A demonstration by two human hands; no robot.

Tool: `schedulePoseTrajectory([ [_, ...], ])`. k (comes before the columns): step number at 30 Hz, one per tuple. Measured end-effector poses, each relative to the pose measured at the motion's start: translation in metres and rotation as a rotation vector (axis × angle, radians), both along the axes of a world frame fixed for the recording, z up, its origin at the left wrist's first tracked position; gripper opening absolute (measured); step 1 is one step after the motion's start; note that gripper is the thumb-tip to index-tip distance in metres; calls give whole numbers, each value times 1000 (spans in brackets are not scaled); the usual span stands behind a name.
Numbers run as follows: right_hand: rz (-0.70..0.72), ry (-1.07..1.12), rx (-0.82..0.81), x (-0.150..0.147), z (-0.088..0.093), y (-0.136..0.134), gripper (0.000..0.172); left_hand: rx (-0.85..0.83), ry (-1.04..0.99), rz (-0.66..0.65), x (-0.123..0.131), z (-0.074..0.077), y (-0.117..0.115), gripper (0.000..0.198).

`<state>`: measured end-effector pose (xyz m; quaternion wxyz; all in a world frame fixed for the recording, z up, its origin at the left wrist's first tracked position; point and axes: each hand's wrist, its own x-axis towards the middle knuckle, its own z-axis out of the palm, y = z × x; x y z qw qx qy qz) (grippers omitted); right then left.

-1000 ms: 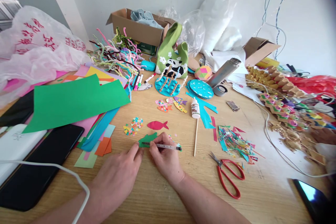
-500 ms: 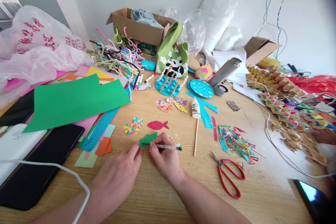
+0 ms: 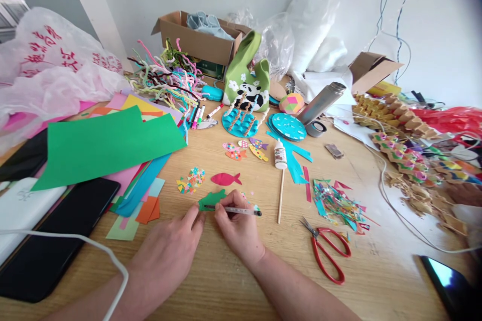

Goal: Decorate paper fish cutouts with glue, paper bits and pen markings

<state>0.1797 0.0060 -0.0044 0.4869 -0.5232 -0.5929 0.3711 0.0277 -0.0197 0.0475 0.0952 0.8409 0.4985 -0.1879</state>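
Note:
My right hand (image 3: 241, 228) is closed around a pen (image 3: 243, 210) with a clear barrel and a dark end. The pen's tip rests on a small green paper cutout (image 3: 211, 199), which looks fish-shaped and is partly hidden by my fingers. My left hand (image 3: 171, 243) grips the cutout's near left edge with its thumb and index finger pressed together. Just beyond it lies a plain crimson paper fish (image 3: 225, 179). Small colourful paper bits (image 3: 191, 180) are heaped to the left of that fish. More bits show partly behind my right hand.
Red-handled scissors (image 3: 327, 251) and a pile of paper scraps (image 3: 339, 203) lie on the right. A glue bottle (image 3: 280, 155) and a wooden stick (image 3: 281, 195) are beyond my right hand. Green paper sheets (image 3: 113, 143) cover the left. A white cable (image 3: 94, 241) crosses my left forearm.
Both hands, the pen and the green cutout hold nearly the same position. The whole view has shifted very slightly. At the far right edge, something pale has come into view below a person's hand.

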Motion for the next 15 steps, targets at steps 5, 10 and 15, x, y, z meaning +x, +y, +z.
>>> schedulePoseTrajectory([
  [5, 23, 4, 4, 0, -1, 0, 14, 10, 18, 2, -1, -2, -1, 59],
  [10, 16, 1, 5, 0, -3, 1, 14, 7, 10, 3, 0, -1, 0, 60],
  [15, 12, 0, 17, 0, -2, 1, 14, 4, 14, -1, 0, -3, -1, 60],
])
